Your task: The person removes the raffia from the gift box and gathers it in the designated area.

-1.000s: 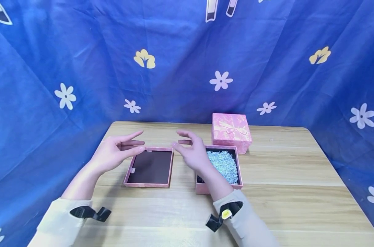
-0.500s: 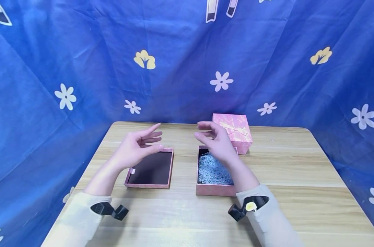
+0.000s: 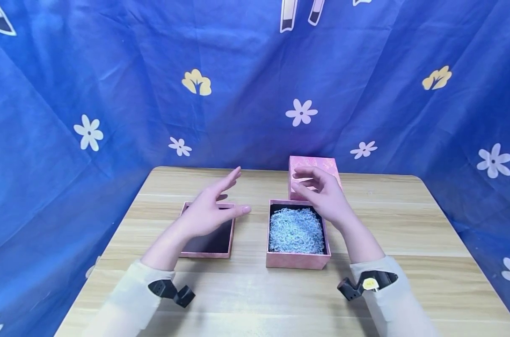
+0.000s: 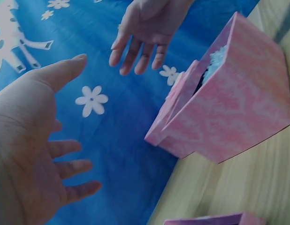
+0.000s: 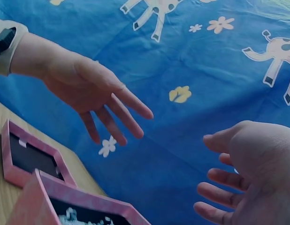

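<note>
My left hand (image 3: 206, 213) hovers over the upturned pink lid (image 3: 204, 255), covering much of its black inside. Its fingers are extended and hold nothing. To the right stands an open pink box (image 3: 297, 260) filled with crinkled blue shredded paper (image 3: 297, 231). My right hand (image 3: 326, 196) hangs above this box's back right corner, its fingers relaxed and its grasp empty. Behind it, a second pink gift box (image 3: 311, 161) with its lid on is partly hidden by that hand. Both wrist views show the palms free of objects.
All the boxes stand on a light wooden table (image 3: 406, 224). A blue patterned curtain (image 3: 238, 117) surrounds its back and sides. Black cameras are strapped over the pale sleeves (image 3: 128, 290).
Both hands have moved rightward: the left from the lid's left edge to above it, the right from over the shredded paper to the box's back right corner. The boxes have stayed put.
</note>
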A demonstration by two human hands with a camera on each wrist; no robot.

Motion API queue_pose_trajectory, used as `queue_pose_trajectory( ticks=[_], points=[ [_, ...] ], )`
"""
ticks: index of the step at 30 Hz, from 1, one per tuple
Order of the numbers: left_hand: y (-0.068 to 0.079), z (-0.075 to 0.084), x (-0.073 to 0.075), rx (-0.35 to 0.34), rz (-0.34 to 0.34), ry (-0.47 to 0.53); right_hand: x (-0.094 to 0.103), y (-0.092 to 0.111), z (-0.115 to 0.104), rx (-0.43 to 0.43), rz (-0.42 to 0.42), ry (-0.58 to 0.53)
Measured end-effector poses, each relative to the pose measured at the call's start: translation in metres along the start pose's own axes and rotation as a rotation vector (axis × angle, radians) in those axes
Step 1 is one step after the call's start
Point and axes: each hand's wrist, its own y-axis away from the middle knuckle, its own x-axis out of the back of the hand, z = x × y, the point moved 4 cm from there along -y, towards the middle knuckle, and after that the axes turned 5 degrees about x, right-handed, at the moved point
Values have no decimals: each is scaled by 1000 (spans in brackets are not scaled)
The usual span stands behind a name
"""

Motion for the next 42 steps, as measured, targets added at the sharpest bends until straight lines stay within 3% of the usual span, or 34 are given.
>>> queue_pose_trajectory(
  ticks=[3, 7, 17, 25, 32, 42],
  points=[
    [1, 3, -9, 1, 3, -115, 7, 6, 2, 16, -37, 9],
    [3, 4, -23, -4, -19, -188, 14, 15, 6, 11, -102, -9],
    [9, -5, -65, 44, -18, -218, 22, 31, 13, 17, -184, -2],
    [16, -7, -92, 5, -25, -277, 25, 36, 25, 40, -246, 44],
    [20, -9, -108, -2, -14, -322, 24, 41, 35, 13, -291, 29],
    [23, -12, -117, 13, 3, -340, 22, 46, 37, 23, -323, 39]
  ],
)
